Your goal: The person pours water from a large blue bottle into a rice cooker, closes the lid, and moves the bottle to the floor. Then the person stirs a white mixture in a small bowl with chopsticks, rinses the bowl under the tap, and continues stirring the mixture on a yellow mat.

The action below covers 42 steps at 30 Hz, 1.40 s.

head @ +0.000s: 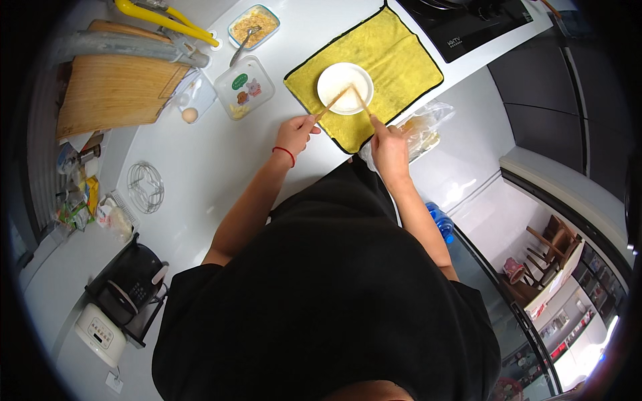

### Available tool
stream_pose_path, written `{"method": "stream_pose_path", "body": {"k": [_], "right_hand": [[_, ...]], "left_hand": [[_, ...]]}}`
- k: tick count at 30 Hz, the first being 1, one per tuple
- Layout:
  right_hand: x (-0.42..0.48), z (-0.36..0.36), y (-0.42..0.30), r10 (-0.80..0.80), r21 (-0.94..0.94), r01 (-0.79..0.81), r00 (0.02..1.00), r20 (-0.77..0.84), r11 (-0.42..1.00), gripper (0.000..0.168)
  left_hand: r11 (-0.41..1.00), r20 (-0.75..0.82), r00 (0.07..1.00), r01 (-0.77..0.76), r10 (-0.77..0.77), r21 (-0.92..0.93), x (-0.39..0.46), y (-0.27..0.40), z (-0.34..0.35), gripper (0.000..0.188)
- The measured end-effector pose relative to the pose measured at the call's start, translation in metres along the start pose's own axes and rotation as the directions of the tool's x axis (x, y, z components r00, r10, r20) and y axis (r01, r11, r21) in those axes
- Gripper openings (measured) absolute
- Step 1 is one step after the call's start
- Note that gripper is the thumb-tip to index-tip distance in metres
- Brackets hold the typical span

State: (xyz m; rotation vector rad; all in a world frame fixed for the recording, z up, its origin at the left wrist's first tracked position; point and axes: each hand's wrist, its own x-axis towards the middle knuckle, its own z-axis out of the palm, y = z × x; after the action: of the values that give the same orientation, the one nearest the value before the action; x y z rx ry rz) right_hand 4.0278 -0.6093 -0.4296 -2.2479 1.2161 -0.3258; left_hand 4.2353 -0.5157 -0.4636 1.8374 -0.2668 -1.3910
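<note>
My left hand (296, 134), with a red cord around its wrist, grips one wooden chopstick (330, 105). My right hand (389, 150) grips another chopstick (360, 100). Both sticks slant inward and their tips meet inside a white round bowl (345, 64). Pale, whitish contents (337, 90) lie in the bowl; whether they are liquid or paste I cannot tell. Under the bowl is a yellow cloth (401, 57) with black edging, spread on the white countertop (225, 145).
A blue-rimmed container (276, 31) holds crumbly food and a fork (246, 46). Beside it lies a clear plastic tray or lid (268, 82) with cartoon prints and pale pieces. An egg (190, 115), wire rack (145, 187) and wooden cutting board (115, 95) are leftward. A black cooktop (471, 40) is upper right.
</note>
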Motion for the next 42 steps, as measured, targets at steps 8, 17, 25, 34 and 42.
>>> {"method": "stream_pose_path", "body": {"k": [8,17,25,34,42], "right_hand": [[-0.004,0.002,-0.004,-0.013,0.008,0.013,1.0,0.024,1.0,0.043],[-0.01,0.005,-0.01,-0.038,0.004,0.038,0.996,0.079,0.999,0.045],[-0.004,0.006,-0.008,0.004,0.06,-0.007,0.998,0.064,0.998,0.043],[0.025,0.007,-0.004,0.049,0.608,-0.323,0.905,0.422,0.725,0.034],[0.051,0.012,-0.004,-0.307,0.193,0.288,0.949,0.074,0.938,0.022]], "left_hand": [[0.987,0.11,0.991,0.086,-0.071,-0.133,-0.004,-0.001,-0.004,0.031],[0.93,0.248,0.956,0.229,-0.159,-0.286,-0.008,-0.01,-0.01,0.035],[0.69,0.563,0.816,0.484,-0.132,-0.538,-0.01,-0.02,-0.012,0.03],[0.598,0.632,0.762,0.574,-0.141,-0.559,-0.01,0.014,0.065,0.027],[0.505,0.423,0.892,0.443,-0.161,-0.741,-0.031,0.061,0.079,0.025]]}}
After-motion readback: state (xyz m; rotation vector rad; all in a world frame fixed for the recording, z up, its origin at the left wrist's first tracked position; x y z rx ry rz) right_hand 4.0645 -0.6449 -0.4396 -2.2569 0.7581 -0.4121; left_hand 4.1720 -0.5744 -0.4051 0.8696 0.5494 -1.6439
